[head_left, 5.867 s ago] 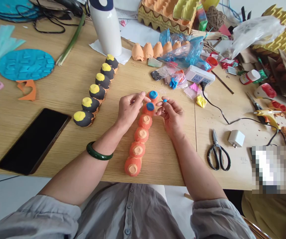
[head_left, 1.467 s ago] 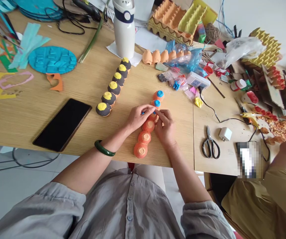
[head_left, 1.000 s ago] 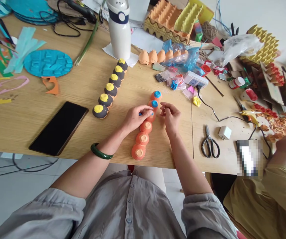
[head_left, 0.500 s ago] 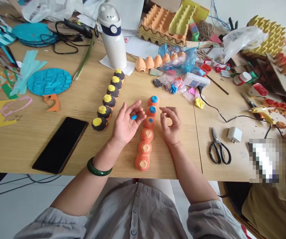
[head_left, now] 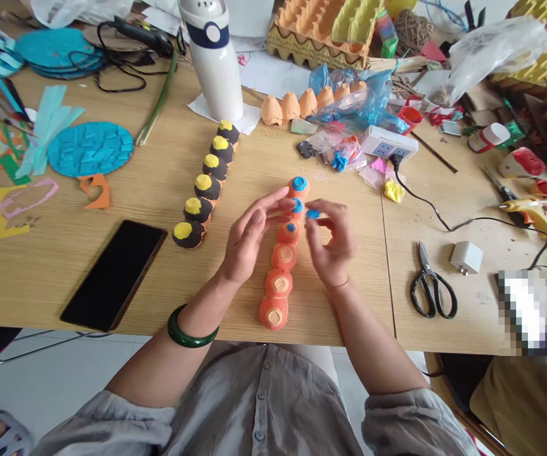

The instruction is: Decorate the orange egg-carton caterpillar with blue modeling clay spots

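A strip of orange egg-carton cups stands on the table in front of me, running away from the front edge. The two farthest cups carry blue tops, the third has a smaller blue dot, and the nearer ones show bare pale tops. My right hand, just right of the strip, pinches a small piece of blue clay between thumb and finger. On the other side, my left hand is held with fingers extended beside the second and third cups; nothing shows in it. Left of it lies a black-painted cup strip with yellow tops.
A black phone lies left, black-handled scissors right. Behind are a white bottle, an unpainted cup strip, a power strip with its cord, and stacked egg trays. Another person's clothing shows at lower right.
The blue clay piece has passed from my left palm to my right fingertips. My left hand has turned from palm-up to sideways, and the view has shifted slightly.
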`<state>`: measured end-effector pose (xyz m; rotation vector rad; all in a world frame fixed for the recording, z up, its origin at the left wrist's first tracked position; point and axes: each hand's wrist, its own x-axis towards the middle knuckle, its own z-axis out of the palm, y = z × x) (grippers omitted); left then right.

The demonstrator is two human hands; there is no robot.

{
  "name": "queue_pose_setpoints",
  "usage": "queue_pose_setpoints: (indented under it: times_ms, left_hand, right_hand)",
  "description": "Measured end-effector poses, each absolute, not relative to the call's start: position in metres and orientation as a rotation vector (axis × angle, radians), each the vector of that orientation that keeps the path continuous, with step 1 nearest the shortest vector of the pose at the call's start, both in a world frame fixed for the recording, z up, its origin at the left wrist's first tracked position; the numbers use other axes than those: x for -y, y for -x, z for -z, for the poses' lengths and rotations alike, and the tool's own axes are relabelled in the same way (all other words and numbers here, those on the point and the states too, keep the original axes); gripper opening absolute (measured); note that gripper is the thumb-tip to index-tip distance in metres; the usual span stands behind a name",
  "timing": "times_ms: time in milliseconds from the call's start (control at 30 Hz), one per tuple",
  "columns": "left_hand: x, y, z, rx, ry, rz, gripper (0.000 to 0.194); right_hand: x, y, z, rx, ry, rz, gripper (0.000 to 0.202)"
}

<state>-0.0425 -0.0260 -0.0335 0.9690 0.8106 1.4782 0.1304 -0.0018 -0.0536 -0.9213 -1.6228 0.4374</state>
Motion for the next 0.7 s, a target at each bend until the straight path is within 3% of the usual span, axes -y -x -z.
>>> queue_pose_setpoints:
  times_ms: [100,267,367,467,567,700]
  left_hand:
    - [0.019,0.052,0.039,-1.166,-1.027,-1.493,0.035]
    - [0.015,0.055,0.044,-1.311,-1.132,-1.239,0.036]
    - [0.018,0.052,0.043,-1.297,-1.219,-1.134,0.045]
    - [0.019,0.05,0.041,-1.307,-1.255,-1.051,0.052]
    - [0.018,0.049,0.041,-1.322,-1.28,-1.023,0.052]
    - [0.018,0.052,0.044,-1.453,-1.274,-1.123,0.045]
  right_hand:
    - [-0.014,-0.139,0.059,1.103,1.041,-0.953,0.019]
    - [-0.035,-0.144,0.072,0.887,1.07,-1.288,0.028]
    - [-0.037,-0.137,0.079,1.03,1.102,-1.223,0.029]
    - [-0.041,-0.13,0.088,1.166,1.152,-1.06,0.018]
    - [-0.045,-0.128,0.093,1.232,1.214,-0.938,0.008]
    - [-0.042,-0.129,0.094,1.275,1.269,-0.808,0.014]
